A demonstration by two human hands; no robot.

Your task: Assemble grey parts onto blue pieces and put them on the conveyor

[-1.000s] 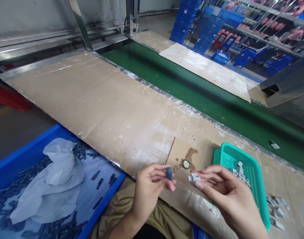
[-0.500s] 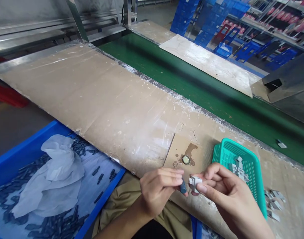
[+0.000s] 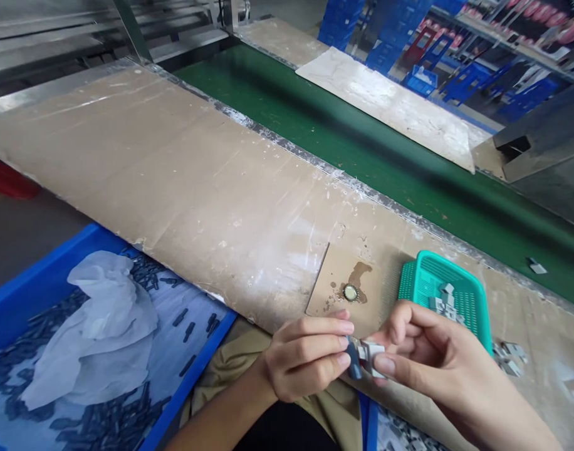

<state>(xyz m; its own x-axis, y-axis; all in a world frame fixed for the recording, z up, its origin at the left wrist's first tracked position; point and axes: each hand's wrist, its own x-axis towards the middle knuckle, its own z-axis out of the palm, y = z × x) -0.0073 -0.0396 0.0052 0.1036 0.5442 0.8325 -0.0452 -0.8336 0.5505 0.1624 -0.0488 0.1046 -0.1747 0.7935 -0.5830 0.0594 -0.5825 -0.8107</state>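
Observation:
My left hand (image 3: pixel 306 360) is closed in a pinch on a small dark blue-grey piece (image 3: pixel 353 362). My right hand (image 3: pixel 437 369) pinches a small grey-white plastic part (image 3: pixel 371 357) between thumb and fingers. The two pieces touch end to end just over the near edge of the cardboard-covered bench (image 3: pixel 197 181). A teal mesh basket (image 3: pixel 416 282) holding more grey-white parts lies just beyond my right hand.
A blue bin (image 3: pixel 37 282) at lower left holds many dark pieces and a crumpled white sheet (image 3: pixel 99 326). A small round cap (image 3: pixel 349 292) sits in a stain on the cardboard. Loose grey parts (image 3: pixel 507 360) lie right of the basket. A green conveyor belt (image 3: pixel 362 156) runs behind.
My hands came together from a small gap until the dark piece met the grey-white part, and both dropped slightly toward the bench's near edge. The view tilted a little downward.

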